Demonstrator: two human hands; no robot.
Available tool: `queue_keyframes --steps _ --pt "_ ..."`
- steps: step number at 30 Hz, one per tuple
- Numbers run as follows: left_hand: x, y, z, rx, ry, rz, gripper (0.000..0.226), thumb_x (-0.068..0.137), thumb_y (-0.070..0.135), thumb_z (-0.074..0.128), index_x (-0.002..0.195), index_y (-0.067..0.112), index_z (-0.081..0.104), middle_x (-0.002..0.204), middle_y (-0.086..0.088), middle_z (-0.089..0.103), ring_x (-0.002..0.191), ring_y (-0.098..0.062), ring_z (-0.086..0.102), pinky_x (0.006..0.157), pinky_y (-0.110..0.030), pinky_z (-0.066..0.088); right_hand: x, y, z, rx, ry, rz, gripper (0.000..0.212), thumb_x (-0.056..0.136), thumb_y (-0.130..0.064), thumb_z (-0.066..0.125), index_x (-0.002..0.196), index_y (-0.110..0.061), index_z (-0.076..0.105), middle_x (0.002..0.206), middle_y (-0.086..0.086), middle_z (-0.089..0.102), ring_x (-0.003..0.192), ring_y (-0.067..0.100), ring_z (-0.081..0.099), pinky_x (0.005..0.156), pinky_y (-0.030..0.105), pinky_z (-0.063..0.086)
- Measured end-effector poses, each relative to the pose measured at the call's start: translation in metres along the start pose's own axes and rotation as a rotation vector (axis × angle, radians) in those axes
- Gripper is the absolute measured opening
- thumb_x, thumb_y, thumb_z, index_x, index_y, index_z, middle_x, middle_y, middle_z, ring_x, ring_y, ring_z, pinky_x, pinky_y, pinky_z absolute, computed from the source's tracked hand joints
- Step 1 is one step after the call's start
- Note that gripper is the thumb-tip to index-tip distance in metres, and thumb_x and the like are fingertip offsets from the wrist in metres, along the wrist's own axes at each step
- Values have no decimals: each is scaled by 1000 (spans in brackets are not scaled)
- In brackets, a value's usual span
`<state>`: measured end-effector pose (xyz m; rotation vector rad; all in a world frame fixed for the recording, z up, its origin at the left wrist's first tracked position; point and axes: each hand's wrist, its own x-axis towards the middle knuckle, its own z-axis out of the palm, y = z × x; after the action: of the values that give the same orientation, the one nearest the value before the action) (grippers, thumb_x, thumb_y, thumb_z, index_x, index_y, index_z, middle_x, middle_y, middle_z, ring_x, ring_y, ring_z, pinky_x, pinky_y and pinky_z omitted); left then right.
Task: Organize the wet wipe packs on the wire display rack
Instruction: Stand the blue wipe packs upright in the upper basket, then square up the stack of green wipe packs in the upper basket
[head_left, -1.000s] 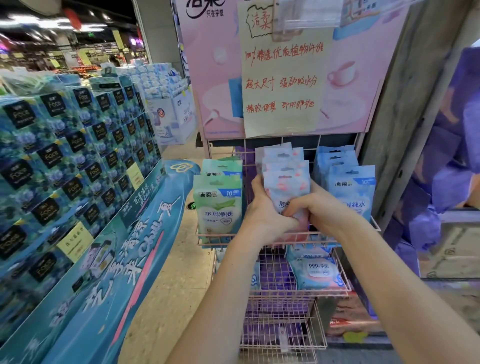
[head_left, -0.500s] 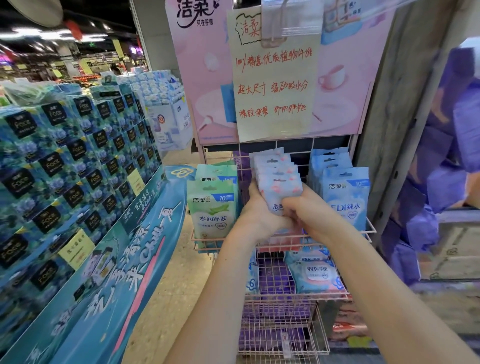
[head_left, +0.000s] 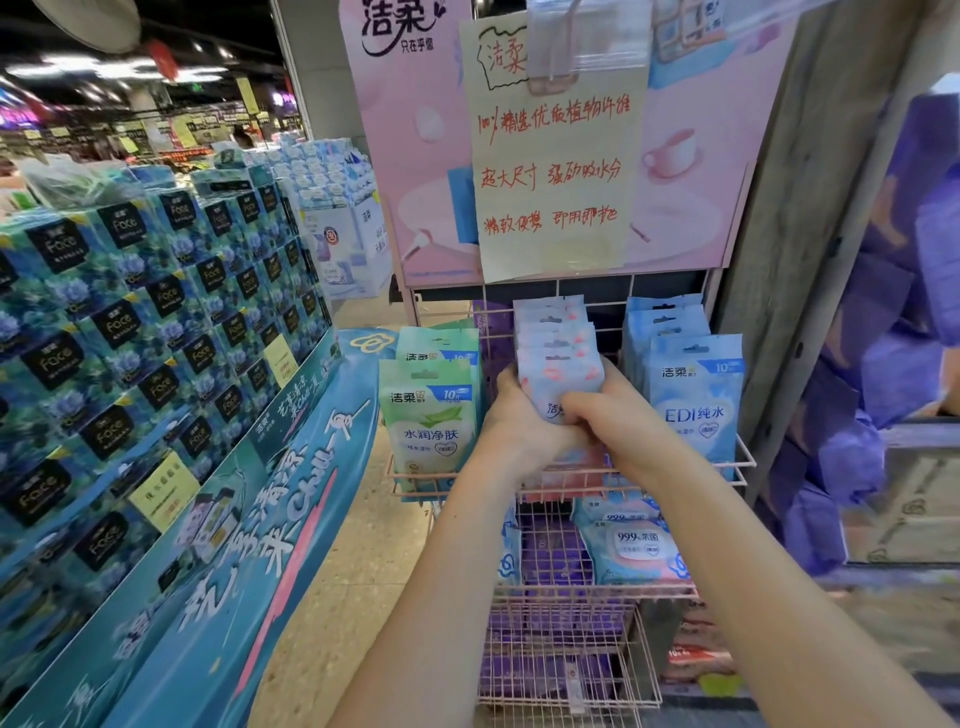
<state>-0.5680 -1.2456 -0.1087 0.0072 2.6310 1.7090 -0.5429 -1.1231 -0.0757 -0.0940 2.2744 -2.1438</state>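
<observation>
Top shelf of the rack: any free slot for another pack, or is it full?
Free: a narrow gap between the green packs and the pink packs, where the left hand sits. Crowded: pink against the blue packs, where the right hand fills the space.

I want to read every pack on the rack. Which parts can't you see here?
All in the head view:
- Front pink pack: lower label covered by the left hand and right hand.
- Pink packs behind it: only top edges show.
- Purple packs on the lower shelf: print too dark and small.
- Handwritten sign: top covered by a clear plastic sleeve.
</observation>
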Motion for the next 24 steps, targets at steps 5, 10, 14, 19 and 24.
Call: queue_keyframes --steps 5,10,14,19,24 --pt "-33 23 -4 56 30 -10 126 61 38 89 159 29 10 142 0 58 125 -26 60 107 -46 50 -7 -2 0 -36 81 -37 62 71 5 58 128 -19 59 111 -2 75 104 15 72 75 24 56" --pt "-63 41 -2 113 109 46 119 80 19 81 163 21 -4 155 -7 46 132 -25 54 110 -39 46 -23 -14 8 -120 247 -140 64 82 4 62 133 -30 46 122 -18 62 108 1 62 85 16 49" --pt "-116 56 -19 281 163 197 91 92 16 68 164 21 12 165 4 32 149 -14 36 117 -29 33 -38 -21 13 -238 357 -268 85 83 -5 63 158 -22 26 160 -7 36 142 3 33 111 22 30" --pt "-165 63 -97 -104 256 325 29 94 7 67 116 25 65 102 13 76 96 -7 72 86 -24 59 -64 -23 37 -144 302 -519 59 82 -1 54 138 -17 54 135 -11 61 127 0 55 107 22 43" --pt "-128 22 -166 98 284 257 58 87 25 80 133 32 46 123 13 60 109 -4 61 93 -35 51 -52 -18 78 -185 -35 -306 66 83 7 60 138 -26 42 123 -22 52 114 -12 54 92 5 43"
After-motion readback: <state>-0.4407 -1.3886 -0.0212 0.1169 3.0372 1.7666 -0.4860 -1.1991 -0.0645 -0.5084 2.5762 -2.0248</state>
